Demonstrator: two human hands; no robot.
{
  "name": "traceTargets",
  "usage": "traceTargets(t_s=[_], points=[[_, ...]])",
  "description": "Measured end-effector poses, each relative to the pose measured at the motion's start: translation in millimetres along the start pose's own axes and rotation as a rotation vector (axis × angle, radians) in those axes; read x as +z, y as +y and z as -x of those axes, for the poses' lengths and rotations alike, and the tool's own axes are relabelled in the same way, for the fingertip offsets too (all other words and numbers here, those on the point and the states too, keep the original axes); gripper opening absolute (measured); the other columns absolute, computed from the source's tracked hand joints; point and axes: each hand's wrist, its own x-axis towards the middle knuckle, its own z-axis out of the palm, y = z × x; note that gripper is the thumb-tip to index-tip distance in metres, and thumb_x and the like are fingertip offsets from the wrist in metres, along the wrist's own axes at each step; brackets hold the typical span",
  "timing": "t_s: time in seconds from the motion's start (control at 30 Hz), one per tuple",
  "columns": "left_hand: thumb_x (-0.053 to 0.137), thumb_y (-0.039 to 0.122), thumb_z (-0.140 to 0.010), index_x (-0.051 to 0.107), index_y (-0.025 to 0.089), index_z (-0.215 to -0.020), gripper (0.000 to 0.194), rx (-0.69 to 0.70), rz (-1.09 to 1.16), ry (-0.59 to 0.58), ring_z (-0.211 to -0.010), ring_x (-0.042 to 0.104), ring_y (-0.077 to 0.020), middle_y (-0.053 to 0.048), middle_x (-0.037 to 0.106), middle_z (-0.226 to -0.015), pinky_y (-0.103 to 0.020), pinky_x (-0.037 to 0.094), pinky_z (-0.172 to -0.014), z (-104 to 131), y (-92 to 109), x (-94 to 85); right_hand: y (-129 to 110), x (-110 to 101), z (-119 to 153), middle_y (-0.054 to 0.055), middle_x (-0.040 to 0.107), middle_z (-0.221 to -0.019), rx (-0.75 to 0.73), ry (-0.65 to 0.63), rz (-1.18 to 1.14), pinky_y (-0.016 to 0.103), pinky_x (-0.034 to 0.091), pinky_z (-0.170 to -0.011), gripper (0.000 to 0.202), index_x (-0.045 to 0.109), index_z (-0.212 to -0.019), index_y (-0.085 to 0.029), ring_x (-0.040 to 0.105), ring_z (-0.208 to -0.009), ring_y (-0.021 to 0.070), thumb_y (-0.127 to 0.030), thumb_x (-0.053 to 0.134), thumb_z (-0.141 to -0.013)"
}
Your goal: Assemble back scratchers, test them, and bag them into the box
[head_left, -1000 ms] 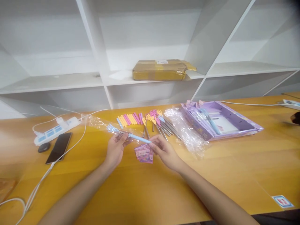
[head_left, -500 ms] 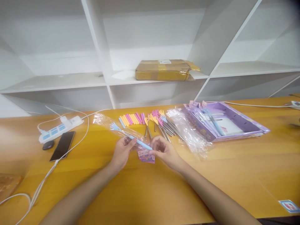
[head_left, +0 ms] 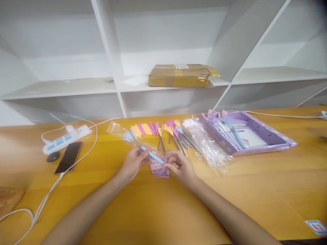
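Note:
A blue hand-shaped scratcher (head_left: 128,136) with a metal rod and blue handle lies inside a clear plastic sleeve (head_left: 114,128). My left hand (head_left: 133,164) pinches it where rod and handle meet. At the handle's lower right end, the fingers of my right hand (head_left: 181,166) are closed on it. Pink-purple cards (head_left: 160,170) lie on the table just below the handle. Beyond my hands are a row of yellow, pink and blue handles (head_left: 144,129) and a pile of metal-rod scratchers (head_left: 182,139) with yellow, pink and blue heads.
Clear plastic sleeves (head_left: 208,146) lie beside a purple box (head_left: 270,147) holding packed items. On the left are a power strip (head_left: 61,142), phone (head_left: 68,158), black mouse (head_left: 53,156) and white cables. A taped carton (head_left: 178,76) sits on the shelf behind.
The sleeve's far left end and the blue scratcher head have shifted slightly right and down. The fingers of my right hand have closed in further at the handle's end.

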Motion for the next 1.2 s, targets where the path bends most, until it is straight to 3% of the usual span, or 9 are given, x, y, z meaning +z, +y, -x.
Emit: traceTargets(t_s=[0.2,0.37,0.47,0.6,1.0,1.13,1.2], points=[[0.095,0.044,-0.074,0.074,0.014,-0.096,0.043,-0.008,-0.005,-0.034,-0.085,0.072,-0.0173,-0.007,0.077,-0.096,-0.029,0.061,-0.078,-2,1,-3.6,-4,-3,-1,0.003,0.075,-0.105,-0.081,-0.097,0.032,0.032,0.062,-0.079,0.038,0.058,-0.129,-0.028,0.073,-0.078,0.0138,-0.037,0.076,-0.097],[0.091,0.045,-0.079,0.074,0.014,-0.097,0.039,-0.022,-0.013,-0.057,-0.085,0.072,-0.0177,-0.007,0.077,-0.097,-0.03,0.062,-0.077,0,-3,-4.0,-4,-2,-3,0.002,0.075,-0.104,-0.097,-0.057,0.059,0.03,0.061,-0.074,0.039,0.057,-0.128,-0.028,0.072,-0.076,0.0138,-0.041,0.076,-0.097],[0.088,0.046,-0.082,0.074,0.015,-0.1,0.039,-0.031,-0.021,-0.078,-0.087,0.072,-0.0187,-0.008,0.077,-0.098,-0.031,0.062,-0.079,2,-4,-1.9,-7,-2,-3,0.002,0.075,-0.1,-0.074,-0.021,0.146,0.032,0.06,-0.075,0.043,0.059,-0.126,-0.026,0.07,-0.075,0.0146,-0.046,0.079,-0.093],[0.087,0.048,-0.083,0.074,0.014,-0.105,0.042,-0.034,-0.048,-0.097,-0.088,0.073,-0.0205,-0.01,0.077,-0.099,-0.032,0.062,-0.079,4,-4,0.1,-11,-2,-2,0.002,0.074,-0.092,0.012,-0.068,0.224,0.033,0.058,-0.077,0.043,0.062,-0.126,-0.025,0.069,-0.076,0.0166,-0.05,0.078,-0.094],[0.08,0.051,-0.089,0.074,0.016,-0.106,0.039,-0.057,-0.294,-0.252,-0.09,0.073,-0.0237,-0.01,0.079,-0.102,-0.035,0.058,-0.082,11,-20,-0.7,-9,3,0,0.002,0.075,-0.094,0.095,-0.118,0.284,0.03,0.056,-0.072,0.037,0.067,-0.118,-0.025,0.069,-0.077,0.0174,-0.045,0.081,-0.091],[0.082,0.05,-0.086,0.072,0.016,-0.113,0.044,-0.028,-0.313,-0.21,-0.093,0.071,-0.0229,-0.01,0.077,-0.104,-0.033,0.056,-0.084,7,-17,-4.0,-11,0,1,0.006,0.072,-0.107,0.092,-0.179,0.34,0.033,0.058,-0.078,0.048,0.056,-0.138,-0.025,0.07,-0.085,0.0187,-0.042,0.074,-0.097],[0.086,0.048,-0.083,0.069,0.018,-0.119,0.05,-0.022,-0.251,-0.144,-0.09,0.07,-0.0206,-0.007,0.075,-0.1,-0.032,0.055,-0.084,4,-14,-4.9,-14,-2,2,0.011,0.066,-0.125,0.053,-0.246,0.33,0.038,0.06,-0.088,0.07,0.04,-0.154,-0.025,0.07,-0.101,0.0217,-0.043,0.075,-0.096]])
